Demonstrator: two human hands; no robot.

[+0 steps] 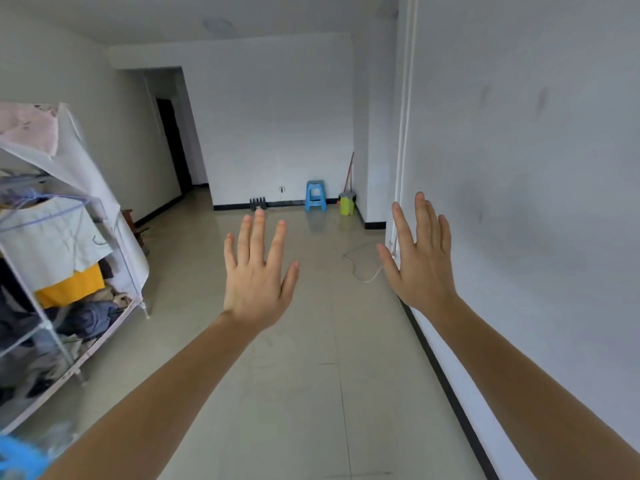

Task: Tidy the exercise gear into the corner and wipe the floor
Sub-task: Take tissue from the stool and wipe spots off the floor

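**Nothing picked up yet**

Left hand and right hand are hovering spread wide, empty. Mop is leaning in the far corner by the bucket (probably light, stiff; grab mid-handle). Not seeing exercise gear.

The floor is tiled in glossy pale beige. White walls are edged by a black skirting. A blue stool and a lime-green bucket are seen. A yellow garment is seen in the white-covered rack.
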